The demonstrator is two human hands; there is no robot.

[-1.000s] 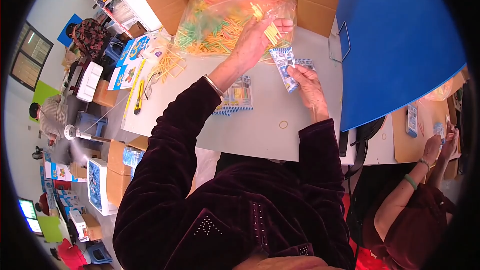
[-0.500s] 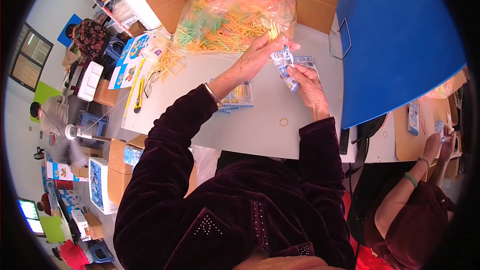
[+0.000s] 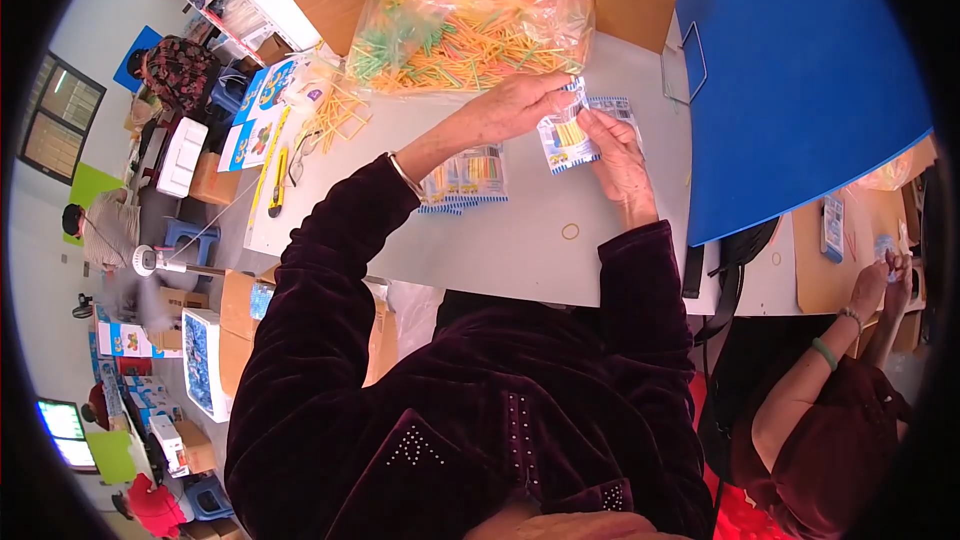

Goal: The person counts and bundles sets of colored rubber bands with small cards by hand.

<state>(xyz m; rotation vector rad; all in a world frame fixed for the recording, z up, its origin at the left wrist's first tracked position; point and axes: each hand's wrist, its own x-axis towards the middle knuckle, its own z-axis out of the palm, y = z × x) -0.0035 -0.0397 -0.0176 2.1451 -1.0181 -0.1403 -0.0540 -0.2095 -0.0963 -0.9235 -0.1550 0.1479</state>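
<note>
Packet (image 3: pixel 560 153) showing yellow sticks (image 3: pixel 569 133) is clamped between thumb and fingers of your right hand (image 3: pixel 619 157), above the table (image 3: pixel 480 265). Your left hand (image 3: pixel 518 105) is at the packet's top edge, fingers close together; whether they grip it, I cannot tell.

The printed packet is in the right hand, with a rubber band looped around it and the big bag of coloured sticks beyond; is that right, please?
Not quite: the head view shows the rubber band lying on the table, apart from the printed packet. The packet is indeed in the right hand, with the big bag of coloured sticks beyond.
</note>
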